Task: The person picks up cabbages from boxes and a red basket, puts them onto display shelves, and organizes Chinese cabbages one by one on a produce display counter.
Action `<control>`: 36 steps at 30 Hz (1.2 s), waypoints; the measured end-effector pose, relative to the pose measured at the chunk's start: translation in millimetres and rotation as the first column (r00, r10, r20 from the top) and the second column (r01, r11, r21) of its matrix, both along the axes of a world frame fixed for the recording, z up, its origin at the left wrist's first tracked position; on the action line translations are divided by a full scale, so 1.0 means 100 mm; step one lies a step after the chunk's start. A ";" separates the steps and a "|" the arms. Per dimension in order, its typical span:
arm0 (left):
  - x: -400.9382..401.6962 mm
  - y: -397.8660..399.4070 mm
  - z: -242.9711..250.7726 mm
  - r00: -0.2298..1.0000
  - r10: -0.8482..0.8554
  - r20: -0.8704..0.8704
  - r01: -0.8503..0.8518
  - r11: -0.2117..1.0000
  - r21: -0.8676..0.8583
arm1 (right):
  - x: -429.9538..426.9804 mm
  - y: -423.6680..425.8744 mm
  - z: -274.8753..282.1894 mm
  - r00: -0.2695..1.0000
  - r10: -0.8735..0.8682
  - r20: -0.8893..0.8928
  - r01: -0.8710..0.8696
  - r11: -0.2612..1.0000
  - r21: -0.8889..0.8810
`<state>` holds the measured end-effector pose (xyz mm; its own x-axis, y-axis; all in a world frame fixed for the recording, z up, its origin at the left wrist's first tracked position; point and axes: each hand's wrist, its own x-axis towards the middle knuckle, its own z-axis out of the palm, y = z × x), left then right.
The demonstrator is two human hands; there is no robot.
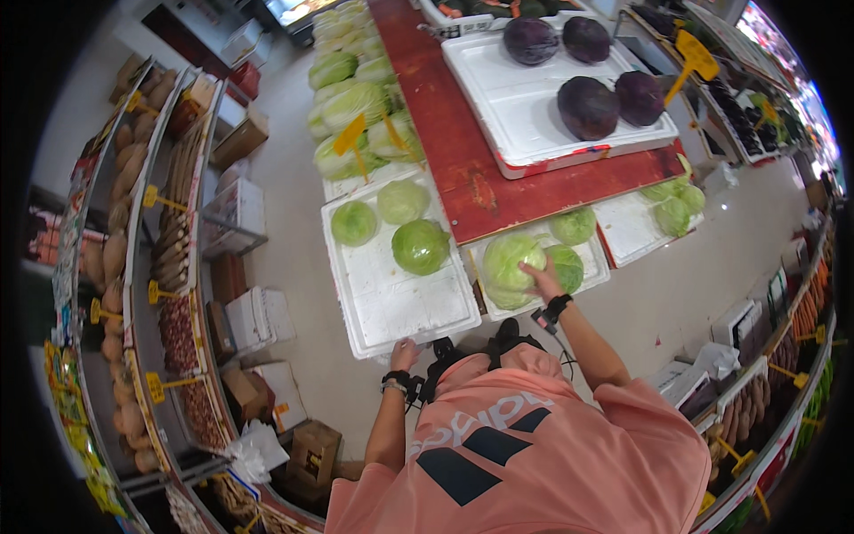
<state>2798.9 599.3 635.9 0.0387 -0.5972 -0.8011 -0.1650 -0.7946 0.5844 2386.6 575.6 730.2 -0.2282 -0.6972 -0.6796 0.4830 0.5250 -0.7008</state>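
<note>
My right hand (544, 277) grips the right side of a pale green cabbage (510, 253) over a white foam tray (594, 279). A second pale cabbage (510, 298) shows just below it, partly covered. Two greener cabbages, one at the back (574, 225) and one beside my fingers (566, 268), lie in the same tray. My left hand (403, 355) is low at the front edge of a larger foam tray (407, 314); its fingers are partly hidden, and whether it touches the rim is unclear. Three round cabbages (420, 247) sit at that tray's far end.
A red board (480, 207) stands behind the trays, bearing a foam tray (520, 127) of several dark purple cabbages (588, 108). Napa cabbages (353, 107) line its left side. Another cabbage tray (627, 233) is at right. Produce shelves (193, 267) curve along both sides.
</note>
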 end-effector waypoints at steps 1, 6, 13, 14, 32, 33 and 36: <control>0.10 0.13 0.04 0.999 0.026 0.040 -0.028 0.998 0.058 | -0.11 -0.09 -0.08 0.999 0.019 -0.030 -0.020 1.000 -0.024; 0.69 1.34 0.17 0.906 0.287 0.311 -0.341 0.931 0.134 | -0.37 -0.77 -0.60 0.988 0.107 -0.112 -0.100 0.993 0.068; 0.90 2.87 0.70 0.802 0.378 0.463 -0.563 0.738 0.372 | -0.75 -0.96 -1.80 0.690 0.567 -0.450 -0.483 0.824 0.297; 0.85 2.90 0.85 0.869 0.170 0.464 -0.401 0.791 0.462 | -0.78 -0.98 -1.86 0.635 0.599 -0.489 -0.502 0.800 0.329; 1.05 1.25 0.60 0.940 -0.008 0.342 -0.092 0.957 0.274 | -0.99 -0.99 -1.65 0.334 0.542 -0.771 -0.558 0.773 0.302; 1.09 1.00 0.52 0.918 -0.161 0.362 0.056 0.957 0.285 | -0.93 -0.90 -1.56 0.377 0.469 -0.799 -0.565 0.800 0.203; 0.98 0.31 0.40 0.897 -0.248 0.367 0.194 0.965 0.176 | -0.52 -0.49 -0.97 0.508 0.409 -0.758 -0.517 0.849 0.112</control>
<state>2896.6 630.8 676.1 0.2370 -0.5163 -0.8230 -0.5346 -0.7766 0.3332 2334.6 526.4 633.5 -0.2239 -0.9128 -0.3416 -0.5092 0.4084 -0.7576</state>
